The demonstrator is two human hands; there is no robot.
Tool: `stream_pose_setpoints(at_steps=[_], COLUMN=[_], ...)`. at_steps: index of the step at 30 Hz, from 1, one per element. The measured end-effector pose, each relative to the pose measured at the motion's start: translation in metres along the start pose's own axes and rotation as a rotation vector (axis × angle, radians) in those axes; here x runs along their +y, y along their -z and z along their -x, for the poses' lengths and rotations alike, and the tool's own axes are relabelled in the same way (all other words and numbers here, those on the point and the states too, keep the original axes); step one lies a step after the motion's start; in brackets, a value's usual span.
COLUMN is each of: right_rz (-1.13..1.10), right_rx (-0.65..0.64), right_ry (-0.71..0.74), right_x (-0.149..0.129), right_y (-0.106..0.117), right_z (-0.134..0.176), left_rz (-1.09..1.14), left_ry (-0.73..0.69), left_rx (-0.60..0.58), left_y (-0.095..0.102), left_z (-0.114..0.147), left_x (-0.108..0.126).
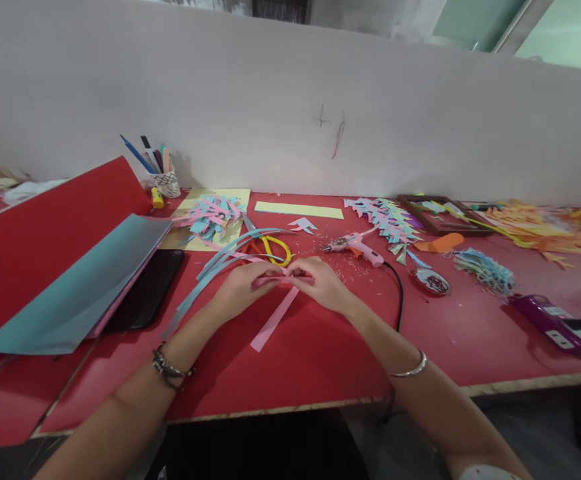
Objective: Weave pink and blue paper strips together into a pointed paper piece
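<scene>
A pink paper strip (pixel 274 321) is pinched between the fingers of my left hand (pixel 243 288) and my right hand (pixel 323 283), which meet above the red table. It crosses over itself at the fingertips, and one long tail hangs down toward me. Just beyond my hands lie yellow-handled scissors (pixel 276 251), partly over orange-handled ones (pixel 251 252). Blue paper strips (pixel 205 275) curve along the table beside my left wrist. A small folded pink and blue piece (pixel 303 225) rests farther back.
A pink glue gun (pixel 358 247) with a black cord lies right of my hands. Behind are a strip pile (pixel 215 217), a pale yellow strip (pixel 298 210) and a folded paper chain (pixel 385 220). Blue sheets (pixel 85 293) and a black phone (pixel 153 297) are left; a purple power strip (pixel 550 323) is right.
</scene>
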State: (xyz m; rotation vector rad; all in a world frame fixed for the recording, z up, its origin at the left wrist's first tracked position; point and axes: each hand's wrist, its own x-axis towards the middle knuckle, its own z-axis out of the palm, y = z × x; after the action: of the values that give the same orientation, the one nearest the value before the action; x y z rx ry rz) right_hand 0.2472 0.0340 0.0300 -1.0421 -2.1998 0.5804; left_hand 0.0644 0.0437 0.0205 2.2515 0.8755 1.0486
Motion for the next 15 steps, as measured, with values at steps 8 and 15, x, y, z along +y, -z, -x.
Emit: stream_pose_setpoints(at_steps=[8, 15], right_rz=[-0.159, 0.145], right_rx=[0.117, 0.042], right_ry=[-0.087, -0.005], right_x=[0.0074, 0.0052], right_y=[0.0045, 0.0071], right_z=[-0.0003, -0.0004], left_rz=[0.004, 0.102], left_ry=[0.228, 0.274], left_rx=[0.091, 0.069], left_y=[0.0023, 0.0026], left_z=[-0.0030, -0.0047], left_x=[-0.0088, -0.0044])
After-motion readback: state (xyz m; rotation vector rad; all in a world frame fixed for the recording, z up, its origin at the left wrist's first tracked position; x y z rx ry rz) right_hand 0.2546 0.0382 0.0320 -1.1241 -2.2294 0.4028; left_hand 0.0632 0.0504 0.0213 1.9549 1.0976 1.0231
